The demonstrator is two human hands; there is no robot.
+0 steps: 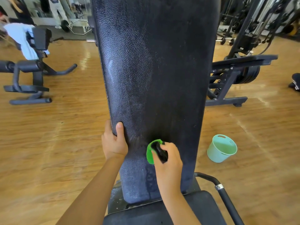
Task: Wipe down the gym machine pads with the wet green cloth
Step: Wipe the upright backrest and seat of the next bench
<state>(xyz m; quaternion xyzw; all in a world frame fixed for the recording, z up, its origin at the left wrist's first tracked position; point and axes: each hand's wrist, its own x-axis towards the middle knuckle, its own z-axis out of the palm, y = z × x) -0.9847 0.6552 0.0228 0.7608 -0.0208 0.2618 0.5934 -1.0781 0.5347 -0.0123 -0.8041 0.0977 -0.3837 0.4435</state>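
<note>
A long black textured back pad (pixel 154 70) rises up the middle of the view, streaked wet and dusty. My left hand (pixel 113 142) grips its left edge low down, thumb on the front face. My right hand (pixel 168 156) presses a bunched green cloth (pixel 151 153) against the lower middle of the pad, with a dark part of the cloth under my fingers. Below the back pad lies the black seat pad (pixel 162 211).
A mint-green bucket (pixel 222 148) stands tilted on the wooden floor to the right of the bench. A black handle bar (pixel 224 194) sticks out at lower right. Other black machines stand left (pixel 32 75) and right (pixel 233 78). People stand far back left.
</note>
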